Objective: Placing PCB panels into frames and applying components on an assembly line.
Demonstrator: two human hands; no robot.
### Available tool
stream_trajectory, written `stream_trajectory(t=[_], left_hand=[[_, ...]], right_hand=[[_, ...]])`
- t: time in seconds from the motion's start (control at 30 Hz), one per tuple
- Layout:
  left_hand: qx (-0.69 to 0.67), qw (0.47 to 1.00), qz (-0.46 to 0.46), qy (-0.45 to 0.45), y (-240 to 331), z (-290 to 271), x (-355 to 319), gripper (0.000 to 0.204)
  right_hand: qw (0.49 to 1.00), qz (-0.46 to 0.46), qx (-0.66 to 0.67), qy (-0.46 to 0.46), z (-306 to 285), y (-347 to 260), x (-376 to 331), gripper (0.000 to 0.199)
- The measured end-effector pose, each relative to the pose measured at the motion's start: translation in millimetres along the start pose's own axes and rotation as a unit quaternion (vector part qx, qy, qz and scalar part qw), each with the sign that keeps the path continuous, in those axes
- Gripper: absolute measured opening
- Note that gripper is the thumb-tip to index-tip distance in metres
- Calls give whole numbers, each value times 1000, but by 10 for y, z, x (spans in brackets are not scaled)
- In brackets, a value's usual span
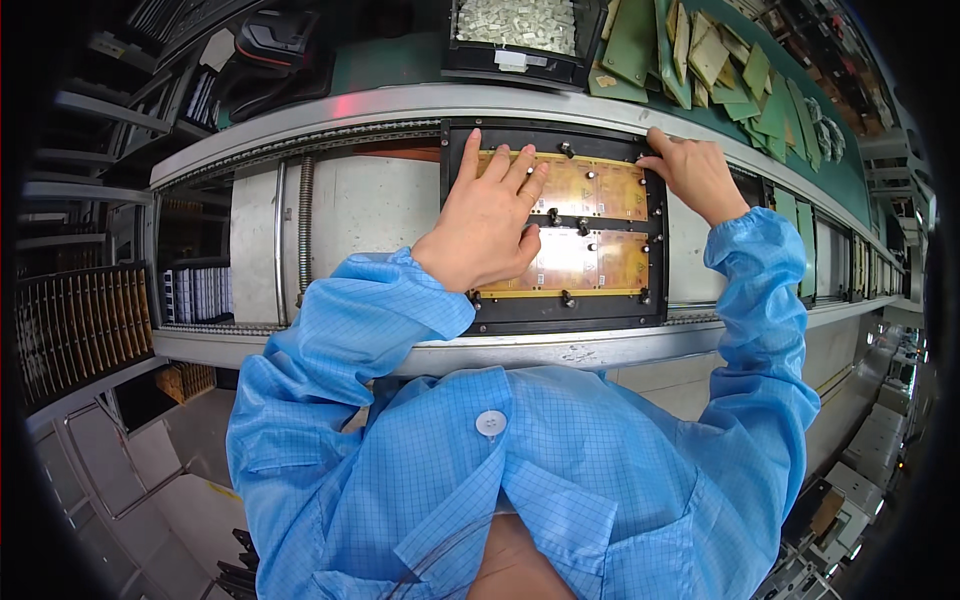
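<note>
A black rectangular carrier frame (655, 250) sits on the grey metal conveyor rails (330, 115), holding two yellow-brown circuit panels — one (600, 188) toward the frame's far edge, one (590, 262) toward its near edge — with small black round clamps (567, 298) dotted around them. The left hand (487, 222) lies flat on the left half of the panels, fingers spread apart and pressed down on the far panel. The right hand (695, 172) rests at the frame's far right corner, fingers curled together on its rim; what they pinch cannot be told. Beyond the far rail, a black tray (480, 60) is filled with many small pale parts, too many to count, and a heap of green circuit boards (745, 75) lies to its right.
</note>
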State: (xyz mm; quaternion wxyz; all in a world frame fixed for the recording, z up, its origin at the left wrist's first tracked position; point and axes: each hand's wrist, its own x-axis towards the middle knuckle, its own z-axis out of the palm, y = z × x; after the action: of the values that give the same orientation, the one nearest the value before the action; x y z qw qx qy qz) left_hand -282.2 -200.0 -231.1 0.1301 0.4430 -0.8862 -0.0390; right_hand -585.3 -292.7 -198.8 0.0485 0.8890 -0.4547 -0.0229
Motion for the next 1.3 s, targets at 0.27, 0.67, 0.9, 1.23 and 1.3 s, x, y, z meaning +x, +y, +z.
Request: stream_trajectory(t=[0.27, 0.67, 0.9, 1.23, 1.3], left_hand=[[6, 1000, -1, -7, 16, 8, 30, 67], [-33, 999, -13, -10, 37, 22, 26, 68], [-33, 999, -10, -10, 54, 39, 49, 69], [-28, 1000, -6, -4, 80, 77, 55, 68], [-33, 999, 3, 11, 82, 72, 65, 68]], right_hand=[[998, 38, 39, -43, 31, -101, 61, 33], [976, 108, 166, 86, -5, -403, -552, 25], [863, 263, 390, 183, 415, -513, -694, 8], [913, 214, 287, 197, 275, -592, -777, 14], [879, 241, 358, 203, 410, -558, -779, 12]])
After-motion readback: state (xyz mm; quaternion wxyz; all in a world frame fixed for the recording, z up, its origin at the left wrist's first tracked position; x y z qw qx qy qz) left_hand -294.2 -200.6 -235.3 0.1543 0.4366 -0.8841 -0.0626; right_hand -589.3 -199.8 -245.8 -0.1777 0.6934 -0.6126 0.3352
